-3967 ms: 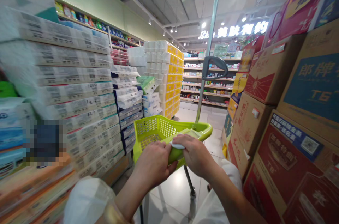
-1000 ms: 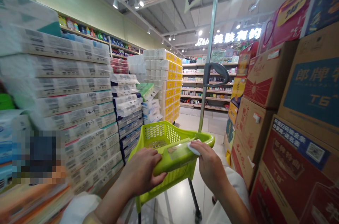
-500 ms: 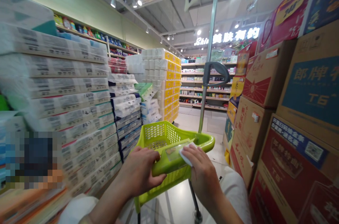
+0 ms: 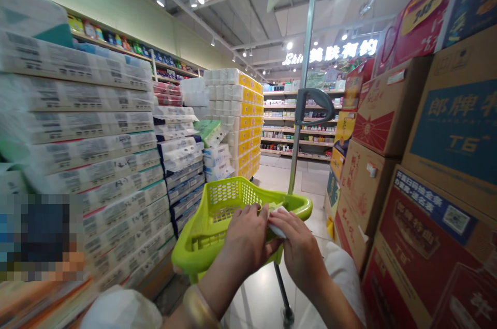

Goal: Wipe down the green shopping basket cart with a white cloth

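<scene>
**Hands:** Your left hand (image 4: pixel 246 238) and right hand (image 4: pixel 297 251) meet over the lower middle of the frame, close together, a gold bangle (image 4: pixel 198 304) on your left wrist.

**Grip:** Both sets of fingers are pressed together, pinching a white sheet (image 4: pixel 277 224); its exact material is too small to tell.

**White sheet:** It sits between your hands, just above the near side of a lime-green shopping basket (image 4: pixel 205 246), which tilts toward the lower left.

**Cart:** A metal pole (image 4: pixel 303 70) rises from behind the basket, topped by a grey handle (image 4: pixel 314 103); a thin black leg (image 4: pixel 283 287) runs down to the tiled floor (image 4: pixel 295 179).

**Left of frame:** Wrapped toilet-paper packs (image 4: pixel 85 116) stand stacked high, with yellow-labelled stacks (image 4: pixel 244 122) behind.

**Right of frame:** Printed cardboard cartons (image 4: pixel 450 127) tower beside you.

**Far end:** Store shelves (image 4: pixel 298 132) sit under a lit sign (image 4: pixel 330 52).
</scene>
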Demonstrator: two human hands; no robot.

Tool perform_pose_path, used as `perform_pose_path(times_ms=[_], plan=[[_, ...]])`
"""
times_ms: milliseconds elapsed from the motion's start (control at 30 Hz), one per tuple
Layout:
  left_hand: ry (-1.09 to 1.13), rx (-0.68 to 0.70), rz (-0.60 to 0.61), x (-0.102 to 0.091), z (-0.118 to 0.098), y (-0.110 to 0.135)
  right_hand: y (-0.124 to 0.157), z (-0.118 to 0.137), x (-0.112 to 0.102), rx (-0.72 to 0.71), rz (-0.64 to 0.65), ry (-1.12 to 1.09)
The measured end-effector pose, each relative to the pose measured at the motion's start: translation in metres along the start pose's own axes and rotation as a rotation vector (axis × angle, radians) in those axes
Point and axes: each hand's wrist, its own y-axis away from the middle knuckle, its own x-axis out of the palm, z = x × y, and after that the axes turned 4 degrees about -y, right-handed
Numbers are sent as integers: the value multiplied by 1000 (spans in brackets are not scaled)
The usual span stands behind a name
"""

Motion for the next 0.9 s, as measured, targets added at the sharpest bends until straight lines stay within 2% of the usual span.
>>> perform_pose_path(times_ms=[200,367,567,733,900], plan=[[20,14,-26,6,4,-3,2,-16,-6,67,-102,88],[74,65,-70,7,12,3,4,-6,-2,0,-48,53],[84,91,-95,4,25,10,4,-11,-8,59,-78,121],[74,134,-123,5,39,16,5,-3,-6,-12,17,66],[73,173,-149,3,50,21,3,-10,-15,52,-56,104]])
